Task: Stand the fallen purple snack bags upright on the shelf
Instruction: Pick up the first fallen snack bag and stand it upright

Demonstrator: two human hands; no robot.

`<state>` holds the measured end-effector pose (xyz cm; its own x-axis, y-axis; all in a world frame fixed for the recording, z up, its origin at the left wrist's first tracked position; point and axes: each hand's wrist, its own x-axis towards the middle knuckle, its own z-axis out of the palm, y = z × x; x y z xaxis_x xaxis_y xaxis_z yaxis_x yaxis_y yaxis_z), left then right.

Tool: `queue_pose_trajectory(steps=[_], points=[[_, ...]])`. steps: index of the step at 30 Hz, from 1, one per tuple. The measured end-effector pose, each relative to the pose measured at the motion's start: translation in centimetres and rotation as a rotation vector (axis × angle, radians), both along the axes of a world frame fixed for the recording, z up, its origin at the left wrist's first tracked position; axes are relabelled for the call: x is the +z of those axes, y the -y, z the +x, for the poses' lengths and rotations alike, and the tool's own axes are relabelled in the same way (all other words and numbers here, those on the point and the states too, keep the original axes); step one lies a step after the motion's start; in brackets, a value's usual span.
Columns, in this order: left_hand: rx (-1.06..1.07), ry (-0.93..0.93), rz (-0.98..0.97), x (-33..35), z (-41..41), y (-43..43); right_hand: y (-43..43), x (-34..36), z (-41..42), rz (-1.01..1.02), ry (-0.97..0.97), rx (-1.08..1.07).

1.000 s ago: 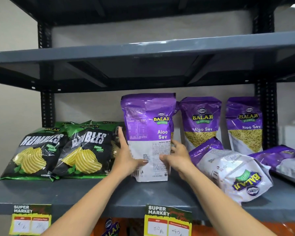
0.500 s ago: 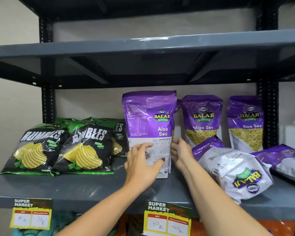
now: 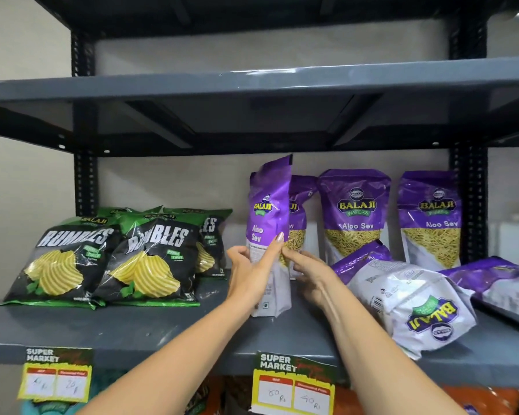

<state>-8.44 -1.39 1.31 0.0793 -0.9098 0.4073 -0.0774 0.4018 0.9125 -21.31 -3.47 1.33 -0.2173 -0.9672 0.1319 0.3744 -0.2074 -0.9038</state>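
A purple Aloo Sev bag is held upright on the grey shelf, turned edge-on to the camera, with its base resting on the shelf surface. The left hand is wrapped around the bag's lower half, with one finger extended up its right edge. The right hand is placed against the bag's right side, its fingers loosely curled; whether it grips the bag cannot be told. Three more purple bags are stood against the back wall. Two fallen purple bags are lying to the right. Green Rumbles chip bags are positioned to the left.
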Motion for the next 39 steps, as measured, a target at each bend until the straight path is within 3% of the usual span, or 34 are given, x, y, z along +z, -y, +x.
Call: queue_pose_trajectory(steps=[4,7,14,19,23,26,29,39], points=[[0.083,0.019,0.055,0.4,0.7,1.8,-0.3,-0.1,0.6,0.039,-0.152,0.065],[0.033,-0.087,0.059,0.4,1.4,3.1,-0.6,-0.2,0.4,0.009,-0.265,0.000],[-0.348,-0.089,0.075,0.6,4.1,5.2,-1.3,0.1,0.6,-0.049,-0.192,0.047],[-0.281,-0.188,0.125,0.4,4.2,5.5,-1.6,-0.2,0.8,-0.068,-0.335,-0.112],[-0.026,-0.256,0.099,-0.4,3.6,4.9,-1.9,-0.4,1.5,-0.077,-0.486,-0.298],[-0.072,-0.165,0.068,-1.0,3.7,4.1,-2.4,-0.4,1.8,-0.082,-0.612,-0.376],[-0.139,-0.061,0.056,-1.3,4.7,3.4,-2.9,-0.5,1.8,-0.097,-0.597,-0.308],[-0.288,-0.028,-0.004,-2.6,7.3,1.3,-5.3,-1.0,2.7,-0.151,-0.577,-0.201]])
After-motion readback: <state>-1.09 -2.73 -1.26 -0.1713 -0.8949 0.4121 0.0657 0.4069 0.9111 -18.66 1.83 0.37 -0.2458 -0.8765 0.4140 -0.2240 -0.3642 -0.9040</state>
